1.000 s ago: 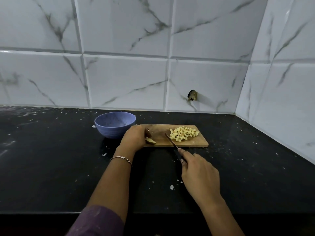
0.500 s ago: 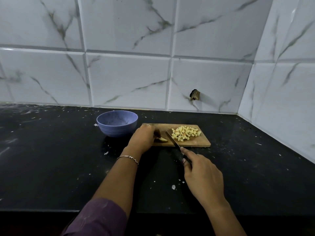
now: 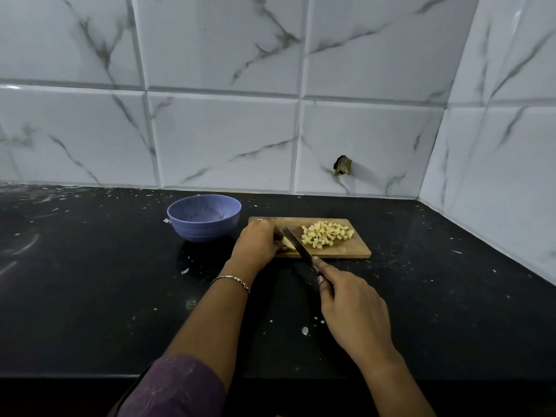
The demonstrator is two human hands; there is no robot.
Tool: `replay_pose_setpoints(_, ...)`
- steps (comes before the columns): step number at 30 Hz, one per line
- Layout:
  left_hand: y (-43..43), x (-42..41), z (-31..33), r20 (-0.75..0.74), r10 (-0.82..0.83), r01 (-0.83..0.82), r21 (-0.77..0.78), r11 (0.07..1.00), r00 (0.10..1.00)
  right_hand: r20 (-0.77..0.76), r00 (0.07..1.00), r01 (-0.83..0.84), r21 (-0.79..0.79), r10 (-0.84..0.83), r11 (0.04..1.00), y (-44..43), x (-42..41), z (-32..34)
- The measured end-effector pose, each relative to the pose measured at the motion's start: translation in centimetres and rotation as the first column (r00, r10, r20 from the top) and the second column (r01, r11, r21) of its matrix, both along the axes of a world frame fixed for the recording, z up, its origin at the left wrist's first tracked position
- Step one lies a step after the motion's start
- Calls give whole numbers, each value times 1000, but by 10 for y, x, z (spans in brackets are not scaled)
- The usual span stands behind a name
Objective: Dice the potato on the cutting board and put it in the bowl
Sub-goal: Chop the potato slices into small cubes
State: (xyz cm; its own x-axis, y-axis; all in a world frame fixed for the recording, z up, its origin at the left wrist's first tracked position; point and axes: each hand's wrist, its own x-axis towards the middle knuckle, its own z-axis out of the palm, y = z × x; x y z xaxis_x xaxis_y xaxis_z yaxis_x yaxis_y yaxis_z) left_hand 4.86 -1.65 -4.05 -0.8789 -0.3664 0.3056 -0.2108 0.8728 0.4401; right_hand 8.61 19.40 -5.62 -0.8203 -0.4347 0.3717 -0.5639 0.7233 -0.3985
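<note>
A small wooden cutting board (image 3: 346,251) lies on the black counter, with a pile of pale yellow potato dice (image 3: 326,234) on its right half. My left hand (image 3: 257,243) holds a remaining potato piece (image 3: 288,244) down on the board's left end; most of that piece is hidden by my fingers. My right hand (image 3: 352,311) grips the handle of a knife (image 3: 298,246), whose blade lies across the board right beside the held piece. A blue bowl (image 3: 204,217) stands to the left of the board and looks empty.
The black counter (image 3: 90,296) is speckled with small white scraps. White marble-look tiled walls (image 3: 210,139) close off the back and the right side. The counter's front edge runs just below my forearms.
The knife blade has swung left, from beside the dice pile to right against the piece under my left hand. That hand has shifted slightly right along the board.
</note>
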Motion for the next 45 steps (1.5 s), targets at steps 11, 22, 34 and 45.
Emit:
replay_pose_setpoints(11, 1, 2, -2, 12, 28, -29, 95, 995, 1000, -7, 1000, -27, 37, 28, 999, -1, 0, -1)
replay_pose_setpoints(22, 2, 3, -3, -11, 45, -44, 108, 993, 999, 15, 997, -71, 26, 71, 997, -2, -5, -3)
replay_pose_setpoints(34, 2, 1, -4, 4, 26, -27, 161, 987, 1000, 32, 986, -163, 27, 162, 986, -6, -11, 7)
replay_pose_setpoints(45, 0, 2, -5, -21, 16, -12, 160, 987, 1000, -25, 986, -164, 88, 167, 983, -20, -12, 12)
